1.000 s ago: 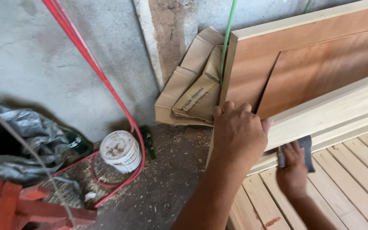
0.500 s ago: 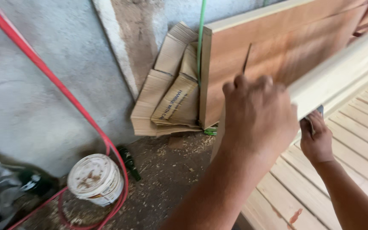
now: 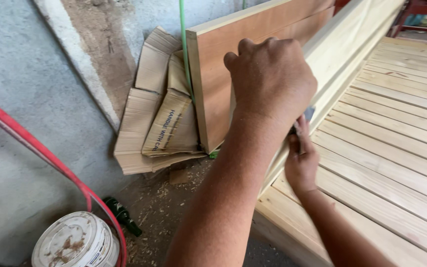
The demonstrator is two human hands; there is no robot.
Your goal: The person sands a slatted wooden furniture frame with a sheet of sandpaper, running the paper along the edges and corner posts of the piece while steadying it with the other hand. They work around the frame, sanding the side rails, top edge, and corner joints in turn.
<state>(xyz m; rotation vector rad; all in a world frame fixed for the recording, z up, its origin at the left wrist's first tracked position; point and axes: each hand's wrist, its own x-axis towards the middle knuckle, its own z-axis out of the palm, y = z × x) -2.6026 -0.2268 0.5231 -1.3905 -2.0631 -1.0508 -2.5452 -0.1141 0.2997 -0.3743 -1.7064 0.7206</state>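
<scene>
My left hand [image 3: 273, 79] grips the top edge of the pale wooden rail [image 3: 342, 47], while my right hand [image 3: 300, 160] presses a grey sanding block [image 3: 308, 114] against its side, above the slatted platform [image 3: 396, 123].

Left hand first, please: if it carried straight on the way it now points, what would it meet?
Most likely the reddish-brown panel leaning against the wall. The left hand already grips the pale wooden rail, fingers curled over its top toward that panel, though depth is hard to judge.

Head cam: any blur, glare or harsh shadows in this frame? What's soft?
Head view: even, soft daylight, no glare and no hard shadows. The left hand and its forearm fill the middle, close to the lens but fairly sharp. The right hand sits partly behind it. The folded cardboard and white bucket read clearly; slats at top right look slightly soft.
</scene>
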